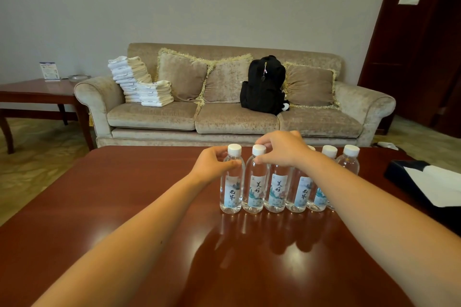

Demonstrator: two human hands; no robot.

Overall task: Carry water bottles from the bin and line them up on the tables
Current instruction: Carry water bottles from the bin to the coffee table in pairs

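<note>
Head view: six water bottles (277,189), all upright, white caps, clear with blue-white labels. They stand in one row running left to right across the far half of the dark red table (124,207), sides touching or nearly so. One cap is hidden under the hand, and the base of the right-end bottle is hidden behind the right forearm.

Hands: two, both bare, both arms stretched forward over the table from the near edge.
- Left hand (212,166): curled round the shoulder of the leftmost bottle (230,192), thumb on the near side and fingers wrapped behind. Bottle base is on the table.
- Right hand (284,148): palm down over the row, reaching left. Thumb and fingertips pinch the second bottle (254,192) at its neck and cap. That base is down too. The forearm crosses in front of the right end of the row.

Rest:
- One dark flat item (409,177) with a white sheet (439,187) on it, at the table's right edge.
- One beige sofa (237,119) beyond the table, with three cushions (183,77), one black backpack (264,87) and two stacks of folded towels (139,82).
- One side table (37,90) far left, with a standing card (50,71).
</note>
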